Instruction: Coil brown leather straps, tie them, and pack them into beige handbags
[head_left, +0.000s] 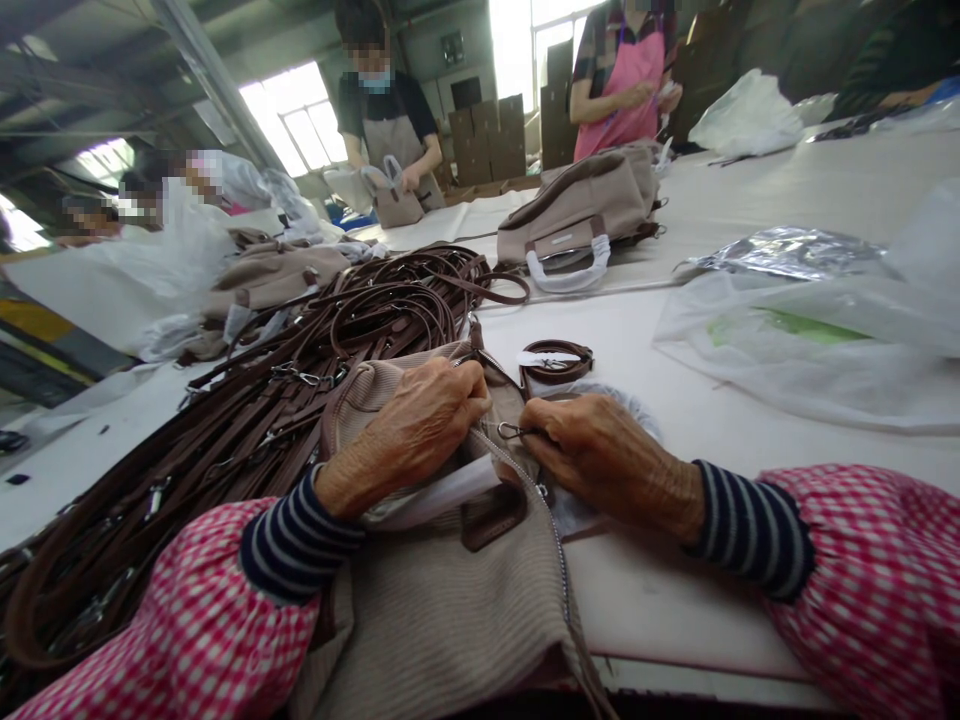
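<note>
A beige ribbed handbag [450, 590] lies in front of me, its metal zipper [559, 545] curving along the opening. My left hand [420, 425] rests over the bag's upper part. Its fingers are pinched together beside the zipper, and what they grip is hidden. My right hand [611, 460] is closed on a small metal snap hook [510, 430], which sticks out from the fingertips towards my left hand. White wrapping [450, 495] covers part of a handle above a brown leather patch [491, 515]. A coiled brown strap [556, 362] lies just beyond my right hand.
Brown straps with metal hooks [247, 450] are heaped to the left. Another beige handbag [581, 205] stands farther back. Clear plastic bags [810, 350] lie to the right on the white table [690, 610]. Co-workers [394, 120] stand across the table.
</note>
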